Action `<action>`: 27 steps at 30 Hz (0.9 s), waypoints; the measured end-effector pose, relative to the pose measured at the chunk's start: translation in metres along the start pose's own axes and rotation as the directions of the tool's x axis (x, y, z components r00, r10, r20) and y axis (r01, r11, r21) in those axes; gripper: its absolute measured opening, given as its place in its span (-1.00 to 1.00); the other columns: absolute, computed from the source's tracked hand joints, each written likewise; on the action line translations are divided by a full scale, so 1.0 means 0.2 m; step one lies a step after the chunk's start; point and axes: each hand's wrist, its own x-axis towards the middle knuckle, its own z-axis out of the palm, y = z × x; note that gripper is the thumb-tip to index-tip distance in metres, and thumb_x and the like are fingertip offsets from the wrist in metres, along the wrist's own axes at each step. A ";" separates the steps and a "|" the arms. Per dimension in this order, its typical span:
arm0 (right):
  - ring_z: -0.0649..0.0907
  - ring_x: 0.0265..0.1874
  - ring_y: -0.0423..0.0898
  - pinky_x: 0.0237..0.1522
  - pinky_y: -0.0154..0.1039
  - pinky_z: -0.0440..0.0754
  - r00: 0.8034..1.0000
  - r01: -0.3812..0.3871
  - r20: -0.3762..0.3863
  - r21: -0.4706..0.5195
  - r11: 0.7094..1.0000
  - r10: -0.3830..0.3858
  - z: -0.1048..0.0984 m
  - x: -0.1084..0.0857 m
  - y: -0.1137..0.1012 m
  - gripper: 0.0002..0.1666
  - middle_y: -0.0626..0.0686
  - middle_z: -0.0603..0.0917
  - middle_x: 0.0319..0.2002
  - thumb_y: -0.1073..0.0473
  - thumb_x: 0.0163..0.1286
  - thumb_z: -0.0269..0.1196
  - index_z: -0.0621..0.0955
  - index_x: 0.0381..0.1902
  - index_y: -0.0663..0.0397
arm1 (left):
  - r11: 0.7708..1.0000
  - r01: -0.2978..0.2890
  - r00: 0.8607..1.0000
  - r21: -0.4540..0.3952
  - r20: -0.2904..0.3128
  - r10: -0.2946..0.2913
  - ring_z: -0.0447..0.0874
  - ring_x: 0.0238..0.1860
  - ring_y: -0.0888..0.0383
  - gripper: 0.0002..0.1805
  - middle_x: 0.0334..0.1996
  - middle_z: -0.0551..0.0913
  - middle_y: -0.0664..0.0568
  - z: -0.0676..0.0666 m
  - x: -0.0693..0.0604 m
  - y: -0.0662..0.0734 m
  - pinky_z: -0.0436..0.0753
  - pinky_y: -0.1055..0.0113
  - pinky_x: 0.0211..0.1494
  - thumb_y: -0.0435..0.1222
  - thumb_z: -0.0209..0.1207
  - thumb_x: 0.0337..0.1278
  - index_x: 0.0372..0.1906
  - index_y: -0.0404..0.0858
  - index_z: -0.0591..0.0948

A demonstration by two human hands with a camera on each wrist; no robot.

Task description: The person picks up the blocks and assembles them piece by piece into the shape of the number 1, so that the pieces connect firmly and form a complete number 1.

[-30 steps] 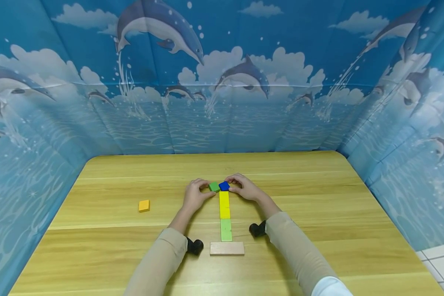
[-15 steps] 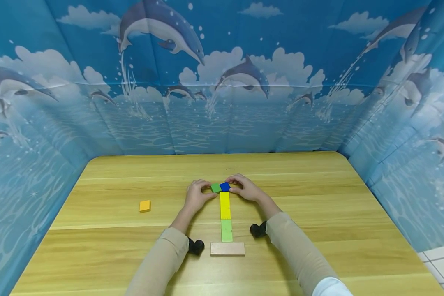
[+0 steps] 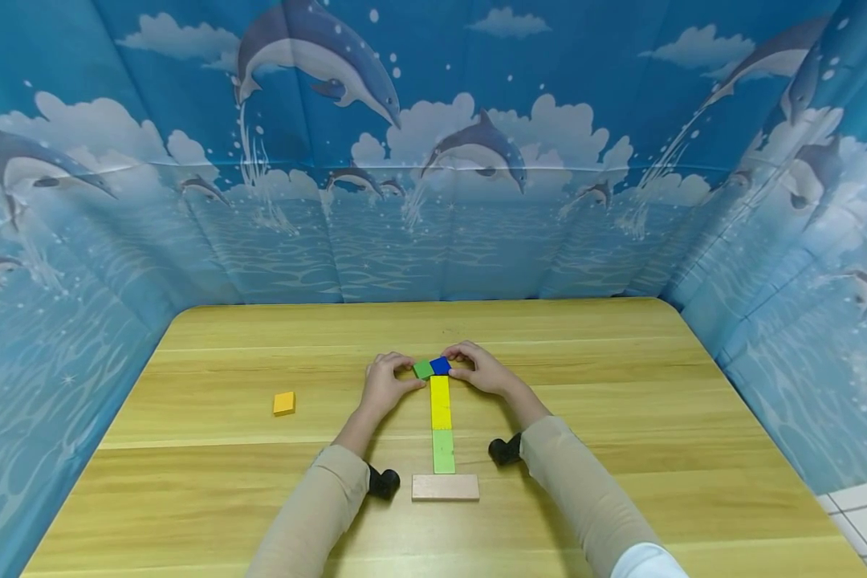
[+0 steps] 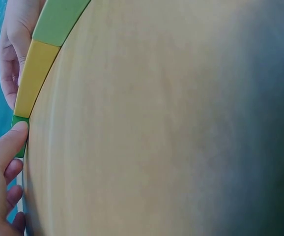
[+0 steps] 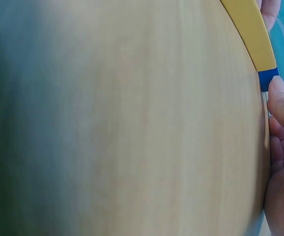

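Note:
At the far end of a row of blocks, my left hand [image 3: 386, 385] pinches a green block [image 3: 423, 369] between thumb and fingers. My right hand [image 3: 481, 372] pinches a blue block [image 3: 441, 366] from the other side. The two small blocks lie side by side, slightly turned, and seem to touch. Below them a yellow block [image 3: 441, 403] and a light green block [image 3: 444, 451] line up end to end. In the left wrist view my thumb presses the green block [image 4: 21, 120]; in the right wrist view a thumb meets the blue block [image 5: 268, 79].
A plain wooden block [image 3: 445, 487] lies crosswise at the near end of the row. An orange block [image 3: 284, 404] sits apart on the left of the wooden table [image 3: 621, 482]. Dolphin-printed curtains [image 3: 433, 241] stand around the table's back and sides.
Both hands keep their grips on the green and blue blocks. The view shifts very slightly; the blocks hardly move against each other.

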 end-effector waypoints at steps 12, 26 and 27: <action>0.44 -0.10 0.03 0.04 -0.06 0.39 1.000 -0.001 -0.009 0.015 1.000 0.001 0.00 -0.01 0.00 -0.67 0.15 0.49 -0.07 0.27 0.30 0.15 0.49 0.03 0.22 | 1.000 -0.005 1.000 0.019 -0.004 0.005 0.41 -0.25 0.10 -0.63 -0.32 0.64 0.06 0.01 0.00 0.00 0.24 0.18 -0.12 -0.17 0.41 -0.23 -0.22 -0.24 0.67; 0.44 -0.09 0.04 0.05 -0.05 0.38 1.000 -0.013 -0.011 0.008 1.000 0.013 0.00 -0.01 -0.01 -0.66 0.15 0.49 -0.06 0.27 0.30 0.15 0.49 0.03 0.21 | 1.000 -0.003 1.000 -0.011 -0.017 0.003 0.42 -0.25 0.09 -0.62 -0.33 0.64 0.05 0.01 -0.01 0.00 0.23 0.16 -0.09 -0.18 0.42 -0.26 -0.23 -0.25 0.67; 0.44 -0.09 0.04 0.05 -0.05 0.38 1.000 -0.010 -0.011 0.006 1.000 0.010 0.00 -0.01 -0.01 -0.66 0.15 0.49 -0.06 0.27 0.30 0.15 0.49 0.03 0.21 | 1.000 -0.004 1.000 -0.012 -0.018 0.004 0.42 -0.24 0.09 -0.62 -0.33 0.65 0.05 0.01 -0.01 0.00 0.23 0.15 -0.08 -0.18 0.42 -0.26 -0.23 -0.25 0.67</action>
